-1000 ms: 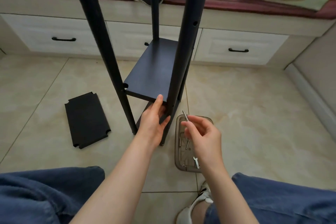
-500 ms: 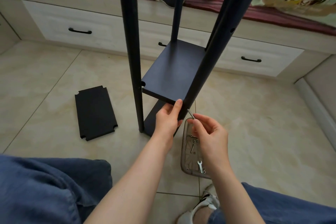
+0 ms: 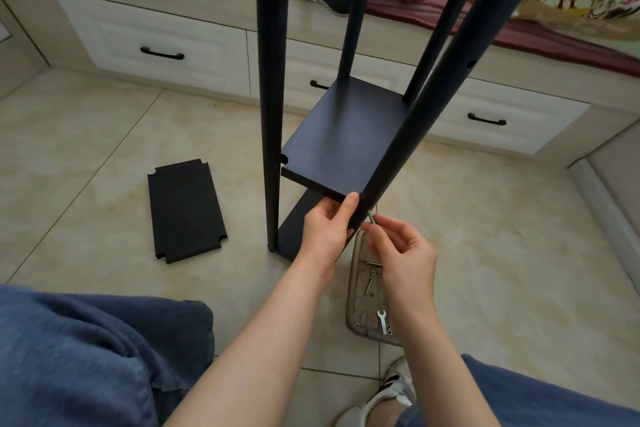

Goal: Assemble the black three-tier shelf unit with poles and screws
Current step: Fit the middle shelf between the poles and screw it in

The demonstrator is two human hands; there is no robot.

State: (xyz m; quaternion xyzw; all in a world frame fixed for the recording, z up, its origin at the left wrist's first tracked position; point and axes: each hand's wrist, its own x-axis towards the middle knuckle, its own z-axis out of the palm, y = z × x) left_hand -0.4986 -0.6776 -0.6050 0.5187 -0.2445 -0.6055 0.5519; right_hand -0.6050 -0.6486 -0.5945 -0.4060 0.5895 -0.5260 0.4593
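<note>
The partly built shelf unit stands on the tiled floor straight ahead of the person, and the coming move turns on the front right pole (image 3: 433, 107). Its long axis leans from its foot, down by the hands, up and away to the right, ending in a rounded cap. The middle shelf board (image 3: 343, 135) meets this pole at its near right corner, directly above the hands. The left hand (image 3: 329, 229) grips the pole at that junction, thumb tip laid against the board's front edge and fingers curled round behind, apparently steadying corner and pole together. The right hand (image 3: 401, 253) is just to the right of the pole. It pinches a slim silver screw (image 3: 371, 217) between thumb and fingertips, the shank pointing up and left towards the pole's right flank. The tip is touching or just beside the pole, and I cannot tell whether it has found a hole. A further hole shows higher up this pole. As the screw must go in from the right, across the pole's axis and into the board's corner, the right hand is the nearer and better placed. The left hand's job is likely to keep hole and corner lined up. A lower shelf board (image 3: 301, 229) sits behind the left hand, a loose shelf panel (image 3: 185, 210) lies flat well to the left, and a hardware tray (image 3: 350, 288) with a small wrench (image 3: 382, 321) rests under the right wrist.
</note>
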